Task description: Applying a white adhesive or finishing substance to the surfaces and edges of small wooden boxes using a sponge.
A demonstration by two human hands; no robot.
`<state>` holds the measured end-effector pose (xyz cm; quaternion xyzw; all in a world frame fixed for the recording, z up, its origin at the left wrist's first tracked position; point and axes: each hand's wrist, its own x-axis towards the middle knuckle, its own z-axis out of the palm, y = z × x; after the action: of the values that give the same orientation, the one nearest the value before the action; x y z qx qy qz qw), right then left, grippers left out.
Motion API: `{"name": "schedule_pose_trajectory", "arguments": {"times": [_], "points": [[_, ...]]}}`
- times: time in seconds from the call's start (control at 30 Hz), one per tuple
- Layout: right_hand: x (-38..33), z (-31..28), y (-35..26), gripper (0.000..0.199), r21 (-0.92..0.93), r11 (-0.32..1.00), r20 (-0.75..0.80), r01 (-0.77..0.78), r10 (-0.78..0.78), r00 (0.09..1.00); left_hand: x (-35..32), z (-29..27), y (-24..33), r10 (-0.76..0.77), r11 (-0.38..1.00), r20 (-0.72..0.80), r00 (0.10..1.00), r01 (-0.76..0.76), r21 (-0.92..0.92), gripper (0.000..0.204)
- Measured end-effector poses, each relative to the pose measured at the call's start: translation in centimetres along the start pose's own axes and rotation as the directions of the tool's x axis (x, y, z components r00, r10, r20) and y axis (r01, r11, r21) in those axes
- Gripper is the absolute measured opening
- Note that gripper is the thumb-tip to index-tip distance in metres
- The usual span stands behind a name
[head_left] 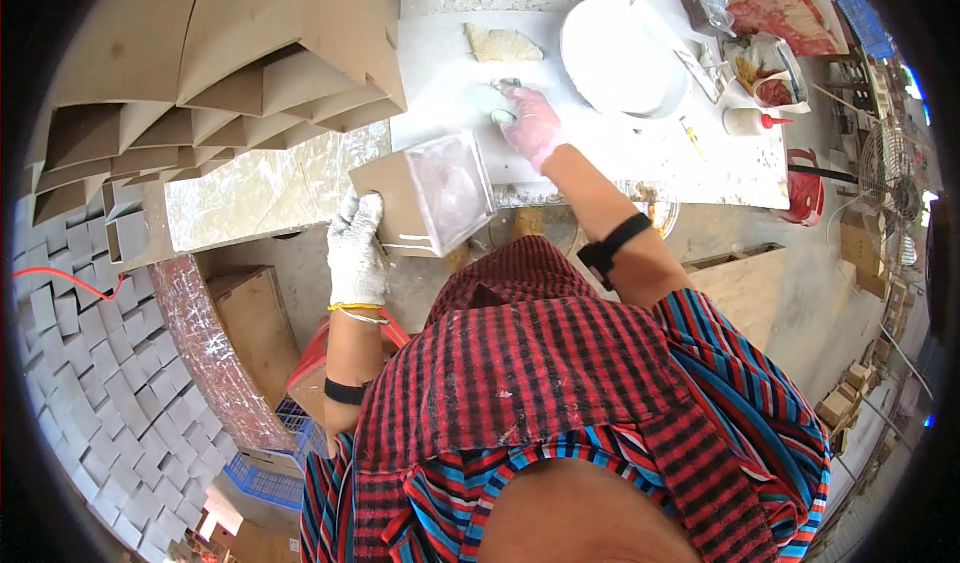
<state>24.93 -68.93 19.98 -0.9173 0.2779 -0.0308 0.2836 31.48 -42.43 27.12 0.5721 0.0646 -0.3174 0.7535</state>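
My left hand (pixel 357 253), in a white knit glove, grips the left edge of an open-topped brown board box (pixel 393 201). The box is tilted at the table's front edge, and whitish smears coat the panel on its right. My right hand (pixel 530 125), in a thin pinkish glove, is over the white tabletop (pixel 540 168) beyond the box. Its grey-smudged fingers curl inward around something pale that glare hides. A folded tan cloth or pad (pixel 502 45) lies just past that hand. To its right is a large round white tub or dish (pixel 610 53).
Stacked brown board boxes (pixel 290 38) crowd the left of the table. At the right are a white bottle with a red nozzle (pixel 750 122), a yellow pen-like stick (pixel 692 138) and an open bag (pixel 765 68). Many grey pieces (pixel 110 363) are piled at far left; a fan (pixel 885 168) stands far right.
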Motion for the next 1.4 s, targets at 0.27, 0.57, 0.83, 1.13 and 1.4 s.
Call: {"name": "schedule_pose_trajectory", "arguments": {"times": [0.27,0.57,0.83,1.13,1.4], "points": [[-6.2,-8.1,0.3,0.043,0.851,0.506,0.076,-0.142,0.149,0.986,-0.4,6.9,-0.3,0.506,0.379,0.468,0.725,-0.674,0.634,0.041],[-4.0,-10.6,0.7,0.044,0.482,0.852,-0.277,0.205,-0.074,0.958,0.6,11.5,-4.0,0.126,-0.477,0.786,0.606,-0.658,0.583,0.051],[-6.2,-10.4,-1.7,0.041,0.628,0.775,-0.147,0.071,0.029,0.989,-0.1,10.8,-2.3,0.281,0.063,0.712,0.643,-0.753,0.655,0.045],[-8.7,-10.4,-5.9,0.04,0.804,0.592,0.144,-0.061,-0.094,0.985,-0.2,11.8,0.4,-0.131,0.983,0.542,0.83,0.181,-0.039,0.046],[-9.1,-13.6,-7.5,0.07,0.763,0.578,-0.284,0.29,-0.103,0.953,-0.4,9.9,0.8,0.028,0.938,0.588,0.808,0.182,-0.296,0.033]]}}
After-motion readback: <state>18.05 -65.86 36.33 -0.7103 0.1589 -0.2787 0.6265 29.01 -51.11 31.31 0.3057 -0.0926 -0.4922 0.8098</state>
